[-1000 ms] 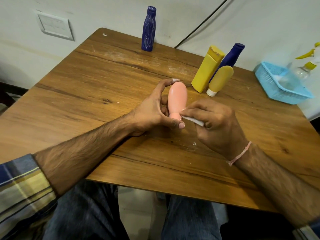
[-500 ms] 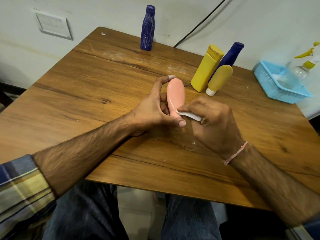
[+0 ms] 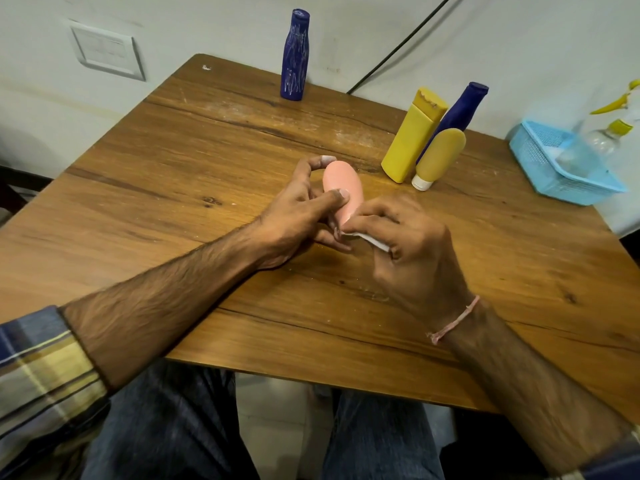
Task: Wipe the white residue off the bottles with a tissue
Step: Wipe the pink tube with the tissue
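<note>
Gripping the pink bottle (image 3: 343, 186) near the table's (image 3: 173, 188) middle, the left hand (image 3: 294, 220) curls round it while the right hand (image 3: 408, 244) pinches the tissue (image 3: 372, 241) against its base. Likely light, smooth, slippery plastic; best held round its body.

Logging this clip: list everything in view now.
table: 1, brown, under everything
pink bottle: 1, pink, centre
tissue: 1, white, at pink bottle's near end
streaked bottle: 1, blue, far edge
plain blue bottle: 1, blue, behind yellow bottle
yellow bottle: 1, yellow, right of centre
tube: 1, yellow, white cap, beside yellow bottle
basket: 1, light blue, right edge
spray bottle: 1, clear, in basket
switch plate: 1, white, left wall
cable: 1, black, back wall
left hand: 1, grips pink bottle
right hand: 1, holds tissue
</note>
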{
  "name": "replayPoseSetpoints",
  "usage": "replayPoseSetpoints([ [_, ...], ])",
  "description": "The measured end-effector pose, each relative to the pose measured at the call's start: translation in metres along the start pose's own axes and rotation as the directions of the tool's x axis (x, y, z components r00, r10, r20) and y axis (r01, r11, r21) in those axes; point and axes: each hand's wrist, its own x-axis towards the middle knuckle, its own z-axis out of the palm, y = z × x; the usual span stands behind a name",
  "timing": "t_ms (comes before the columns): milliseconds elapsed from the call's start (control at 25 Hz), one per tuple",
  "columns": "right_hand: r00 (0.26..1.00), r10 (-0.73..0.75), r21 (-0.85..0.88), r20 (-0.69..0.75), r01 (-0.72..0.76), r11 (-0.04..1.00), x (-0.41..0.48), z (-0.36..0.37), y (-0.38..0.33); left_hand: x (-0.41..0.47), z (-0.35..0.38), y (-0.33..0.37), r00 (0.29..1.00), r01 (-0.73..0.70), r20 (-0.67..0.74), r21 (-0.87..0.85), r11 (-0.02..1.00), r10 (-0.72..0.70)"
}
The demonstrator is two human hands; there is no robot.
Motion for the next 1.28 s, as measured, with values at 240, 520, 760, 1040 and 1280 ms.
replayPoseSetpoints([
  [240, 1.0, -0.023, -0.039, 0.003, 0.024, 0.999, -0.004, 0.002, 0.0, -0.003, 0.004, 0.002, 0.998, -0.057, -0.023, 0.068, 0.996, 0.059],
  [520, 1.0, -0.012, -0.064, 0.025, 0.014, 0.998, -0.006, 0.002, 0.002, -0.006, 0.005, 0.004, 0.996, -0.093, -0.004, 0.119, 0.989, 0.094],
  [760, 0.995, 0.069, -0.032, -0.071, -0.072, 0.997, -0.003, 0.002, 0.007, -0.003, 0.004, 0.001, 0.997, -0.081, 0.013, 0.084, 0.993, 0.08],
  [1040, 0.704, 0.697, 0.471, -0.138, -0.572, 0.671, 0.0, 0.01, 0.004, -0.001, 0.011, 0.007, 0.999, 0.012, -0.039, -0.164, 0.986, -0.018],
  [1280, 0.619, 0.681, 0.471, -0.391, -0.501, 0.726, 0.008, 0.022, -0.022, 0.0, 0.009, 0.012, 0.992, 0.113, -0.013, -0.39, 0.914, -0.128],
])
